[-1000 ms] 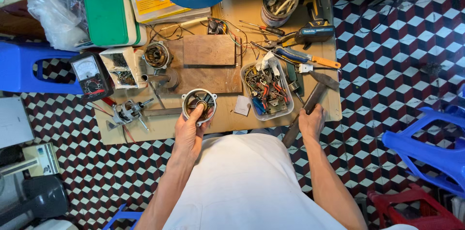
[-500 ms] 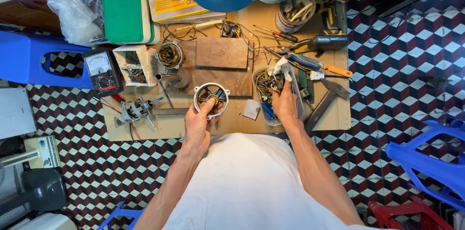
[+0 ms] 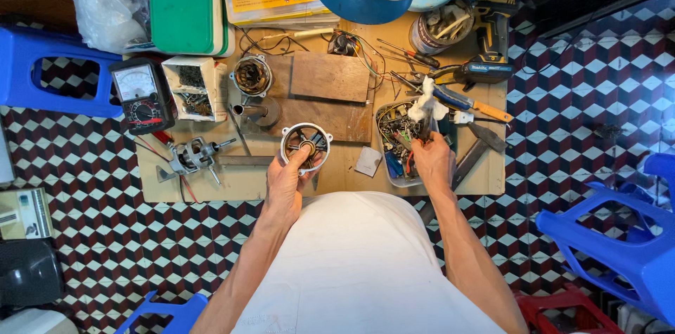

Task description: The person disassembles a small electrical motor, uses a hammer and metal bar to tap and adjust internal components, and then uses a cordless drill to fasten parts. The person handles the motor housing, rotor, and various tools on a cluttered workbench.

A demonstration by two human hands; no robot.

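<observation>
analog multimeter (image 3: 143, 95) at far left of the wooden board (image 3: 330, 179), w/ small motor rotor (image 3: 191, 157) just below-right. left hand (image 3: 287, 183) at board's front edge, fingers clamped on round metal motor housing (image 3: 306, 148), held just above the board. right hand (image 3: 434, 159) over clear parts tray (image 3: 401, 144), fingers closed on a thin tool tipped w/ white cotton wad (image 3: 426, 103). hammer (image 3: 478, 148) just right of tray.

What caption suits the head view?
Left hand holds a round motor housing; right hand reaches into a clear parts tray.
</observation>
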